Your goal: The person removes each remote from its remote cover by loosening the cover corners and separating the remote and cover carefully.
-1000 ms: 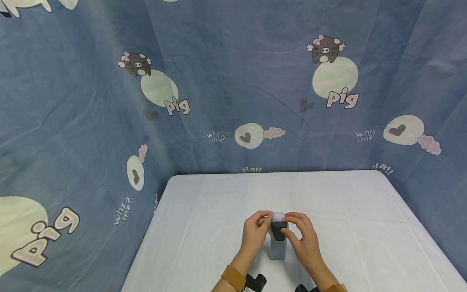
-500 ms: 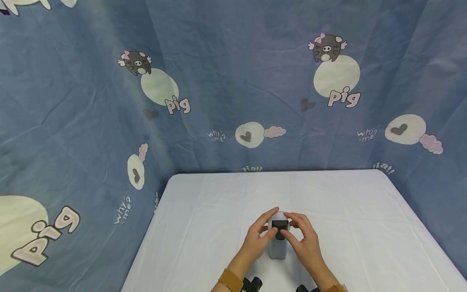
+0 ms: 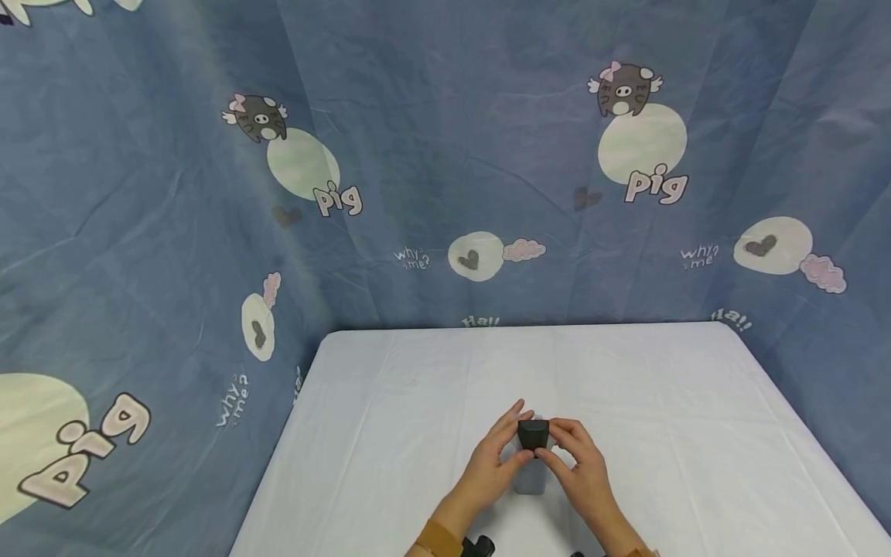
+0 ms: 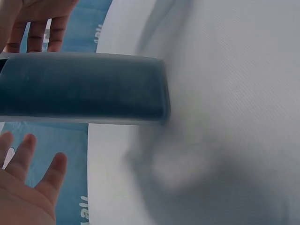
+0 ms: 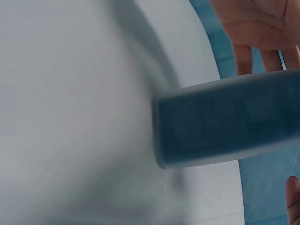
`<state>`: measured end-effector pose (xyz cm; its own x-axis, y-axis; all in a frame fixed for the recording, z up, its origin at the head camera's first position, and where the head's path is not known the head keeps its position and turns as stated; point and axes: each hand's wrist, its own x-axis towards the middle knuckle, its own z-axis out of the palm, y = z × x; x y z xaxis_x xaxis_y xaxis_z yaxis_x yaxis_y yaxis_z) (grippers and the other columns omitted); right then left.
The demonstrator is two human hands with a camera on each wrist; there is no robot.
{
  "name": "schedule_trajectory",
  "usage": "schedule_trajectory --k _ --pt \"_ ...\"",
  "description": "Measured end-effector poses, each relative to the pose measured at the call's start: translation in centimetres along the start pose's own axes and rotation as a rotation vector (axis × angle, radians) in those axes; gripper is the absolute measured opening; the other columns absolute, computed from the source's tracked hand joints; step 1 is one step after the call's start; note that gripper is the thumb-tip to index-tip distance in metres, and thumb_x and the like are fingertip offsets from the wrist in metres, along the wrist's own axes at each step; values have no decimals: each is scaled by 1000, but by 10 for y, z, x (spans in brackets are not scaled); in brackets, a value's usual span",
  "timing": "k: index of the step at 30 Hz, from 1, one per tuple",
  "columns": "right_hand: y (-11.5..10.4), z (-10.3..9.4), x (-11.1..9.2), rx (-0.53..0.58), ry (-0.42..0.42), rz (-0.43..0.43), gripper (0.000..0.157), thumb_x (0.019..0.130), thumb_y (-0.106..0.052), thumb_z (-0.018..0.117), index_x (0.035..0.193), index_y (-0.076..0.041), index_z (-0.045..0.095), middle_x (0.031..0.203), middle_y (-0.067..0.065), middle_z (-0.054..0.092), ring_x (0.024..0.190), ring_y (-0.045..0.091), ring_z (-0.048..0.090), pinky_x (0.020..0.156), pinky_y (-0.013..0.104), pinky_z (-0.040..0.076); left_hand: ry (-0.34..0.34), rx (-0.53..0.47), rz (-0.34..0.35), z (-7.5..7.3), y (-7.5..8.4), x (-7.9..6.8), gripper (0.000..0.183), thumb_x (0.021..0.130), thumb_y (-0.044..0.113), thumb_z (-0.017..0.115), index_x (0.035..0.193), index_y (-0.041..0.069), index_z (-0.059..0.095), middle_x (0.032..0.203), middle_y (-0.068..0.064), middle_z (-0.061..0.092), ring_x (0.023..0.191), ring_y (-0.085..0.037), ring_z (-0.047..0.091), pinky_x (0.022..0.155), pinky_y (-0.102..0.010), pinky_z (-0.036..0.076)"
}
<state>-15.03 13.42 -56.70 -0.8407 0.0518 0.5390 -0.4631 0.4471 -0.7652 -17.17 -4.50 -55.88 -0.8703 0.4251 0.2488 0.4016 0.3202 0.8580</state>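
A tall grey-blue translucent container (image 3: 530, 480) stands upright near the table's front middle. Its upper part carries a black lid (image 3: 533, 434). My left hand (image 3: 487, 468) holds the lid's left side, thumb at its lower front edge and fingers reaching up behind. From the right, my right hand (image 3: 583, 472) pinches the lid between thumb and forefinger. The left wrist view shows the container's smooth side lying across the picture, with its base toward the tablecloth and spread fingertips below. In the right wrist view the body (image 5: 225, 122) looks blurred, and the lid lies outside the picture.
A white cloth covers the table (image 3: 390, 402). Behind and to the left hangs a blue curtain (image 3: 431, 155) printed with pigs and words. Black camera gear (image 3: 480, 546) sits below the left wrist, beside a mustard-coloured band (image 3: 440, 538).
The left thumb has moved onto the lid's front, opposite the right thumb. The black lid looks tipped, with more of its top face showing and less white above it. The container body stays in place.
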Motion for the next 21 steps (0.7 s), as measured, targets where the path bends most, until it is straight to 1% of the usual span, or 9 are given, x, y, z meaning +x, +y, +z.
schedule_trajectory --k 1,3,5,9,13,15,18,21 --pt "1 1 -1 -2 0 3 40 74 -2 83 113 -3 74 113 1 66 99 -4 58 82 7 46 -1 13 -1 0 0 0 56 97 42 57 150 30 45 165 2 29 148 -26 38 114 -56 40" --pt "3 2 -3 -2 1 13 40 74 -1 83 113 -3 74 112 1 66 99 -4 58 81 7 47 -3 39 2 1 0 -1 57 96 43 56 150 28 45 166 -2 28 147 -26 40 113 -55 41" --pt "4 2 -4 -9 -3 19 40 75 -2 82 114 -4 74 112 1 67 99 -4 58 80 8 48 -7 55 1 1 -1 -3 58 96 43 58 150 26 45 166 -1 28 147 -26 39 115 -53 40" --pt "6 3 -7 -53 -6 18 40 75 -4 83 114 -7 75 109 -2 68 95 0 60 77 15 52 -6 111 0 2 -6 -6 60 94 41 62 149 23 47 164 0 33 148 -25 38 116 -50 39" --pt "7 5 -10 -78 -5 17 38 74 -4 82 111 -8 76 105 -3 68 86 7 61 72 22 54 0 148 8 4 -11 -8 62 92 41 65 149 24 47 160 -1 41 145 -25 42 116 -47 39" --pt "7 5 -11 -75 -6 27 36 75 -4 82 110 -9 76 103 -3 68 82 10 60 70 24 53 13 153 30 5 -14 -8 60 91 37 67 147 22 50 156 -3 46 143 -27 45 116 -47 39" --pt "8 6 -12 -69 -7 48 34 76 -6 82 109 -11 76 100 -5 68 80 12 59 68 25 52 30 156 47 7 -19 -8 54 92 32 68 142 21 55 151 -2 52 141 -28 48 117 -45 39" --pt "9 7 -13 -62 -8 66 33 76 -6 82 108 -10 76 99 -5 68 79 12 58 68 25 52 37 168 38 9 -22 -8 47 93 30 68 138 21 59 148 -2 55 139 -28 50 116 -44 40"
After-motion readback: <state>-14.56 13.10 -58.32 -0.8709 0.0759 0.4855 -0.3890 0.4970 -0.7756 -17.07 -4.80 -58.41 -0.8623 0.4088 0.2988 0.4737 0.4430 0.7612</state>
